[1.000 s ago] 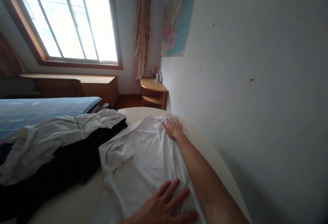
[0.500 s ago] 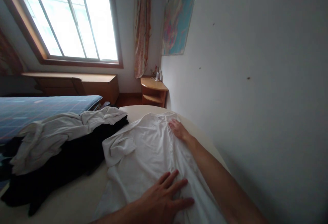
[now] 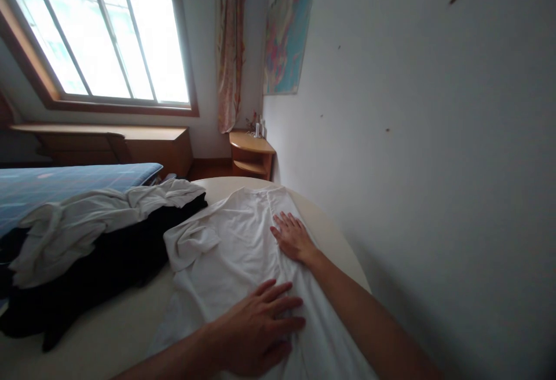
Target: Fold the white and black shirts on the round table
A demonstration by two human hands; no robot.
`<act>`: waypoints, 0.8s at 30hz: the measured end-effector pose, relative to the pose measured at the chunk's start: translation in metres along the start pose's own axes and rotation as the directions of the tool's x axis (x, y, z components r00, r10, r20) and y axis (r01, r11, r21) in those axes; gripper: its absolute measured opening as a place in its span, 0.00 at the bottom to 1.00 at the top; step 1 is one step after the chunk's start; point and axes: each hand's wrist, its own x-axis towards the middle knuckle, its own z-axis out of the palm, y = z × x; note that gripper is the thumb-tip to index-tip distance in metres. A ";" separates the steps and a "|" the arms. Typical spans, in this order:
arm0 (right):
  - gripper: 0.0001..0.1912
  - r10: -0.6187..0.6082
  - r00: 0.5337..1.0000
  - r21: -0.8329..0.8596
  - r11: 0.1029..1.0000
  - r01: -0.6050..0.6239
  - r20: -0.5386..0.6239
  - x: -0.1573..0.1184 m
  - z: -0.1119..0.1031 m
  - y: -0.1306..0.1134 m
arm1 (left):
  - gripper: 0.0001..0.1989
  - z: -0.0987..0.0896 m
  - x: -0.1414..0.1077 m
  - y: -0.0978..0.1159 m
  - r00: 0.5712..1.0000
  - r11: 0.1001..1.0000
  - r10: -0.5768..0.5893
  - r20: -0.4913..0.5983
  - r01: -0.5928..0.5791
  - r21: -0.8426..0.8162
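Beyond both hands, daylight fills a window (image 3: 121, 44) next to a curtain (image 3: 230, 50). Under the hands, a white shirt (image 3: 234, 258) lies on a pale table (image 3: 121, 333), somewhat wrinkled. The right hand (image 3: 293, 238) rests palm down, fingers spread, on its farther part; nearer, the left hand (image 3: 260, 325) also lies on the cloth, fingers fanned. Left of the hands sit black clothes (image 3: 117, 267) with a whitish garment (image 3: 65, 238) on top.
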 end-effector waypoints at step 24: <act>0.37 0.077 0.991 0.022 0.997 -0.075 -0.112 -0.017 0.000 0.026 | 0.25 0.033 0.039 0.027 0.996 0.997 -0.069 -0.059 0.068 -0.020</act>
